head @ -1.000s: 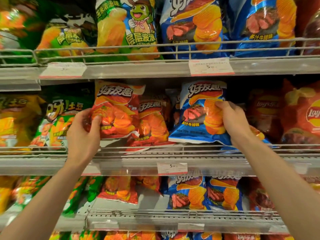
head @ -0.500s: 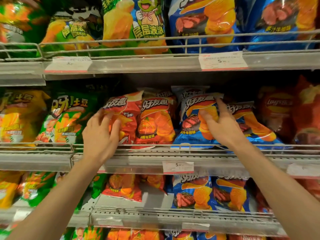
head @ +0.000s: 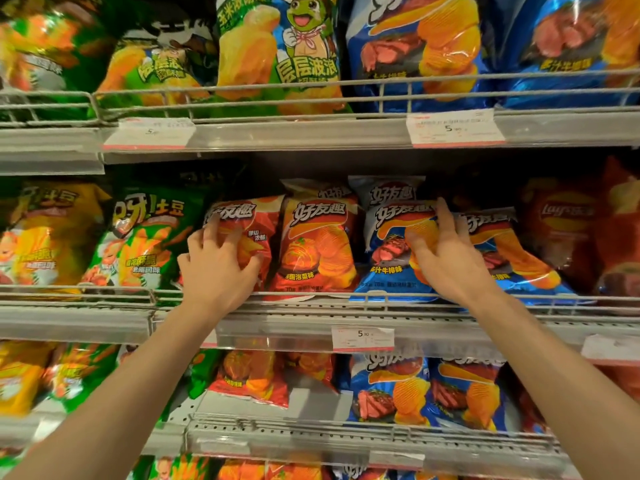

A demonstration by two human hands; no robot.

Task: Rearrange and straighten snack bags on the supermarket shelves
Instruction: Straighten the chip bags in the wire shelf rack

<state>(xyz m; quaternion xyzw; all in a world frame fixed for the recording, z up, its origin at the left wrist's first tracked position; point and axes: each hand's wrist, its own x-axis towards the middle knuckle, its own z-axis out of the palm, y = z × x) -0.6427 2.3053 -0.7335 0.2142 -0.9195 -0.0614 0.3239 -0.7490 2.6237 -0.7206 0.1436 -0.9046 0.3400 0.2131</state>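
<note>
Your left hand (head: 221,268) lies on the front of a red chip bag (head: 247,237) on the middle shelf (head: 450,320), fingers loosely bent against its face and thumb at its right edge. It looks more like pressing than gripping, though I cannot tell for sure. Your right hand (head: 446,261) rests flat, fingers straight and spread, on a blue chip bag (head: 391,244), with one finger reaching up toward the bag's top edge.

Judging by how things lie, this stretch of the middle shelf is close to tidy. The red bag under your left hand stands upright beside a second red bag (head: 320,244), and the blue bag stands next to that one, all behind the wire rail (head: 311,295). What looks left: the second blue bag (head: 512,251), just right of your right hand, leans with its bottom corner poking out over the rail, so it probably needs pushing back and squaring up. The lower shelf (head: 346,441) looks untidier, with a red bag (head: 249,379) slumped forward and a bare patch beside it.

Around you, green bags (head: 145,237) and yellow bags (head: 48,233) sit to the left, dark red bags (head: 568,233) to the right. The shelf above (head: 311,133) hangs low over the bag tops, leaving little room to lift, and the rail blocks any bag from sliding straight out. A price tag (head: 362,337) is clipped to the shelf front below your hands.
</note>
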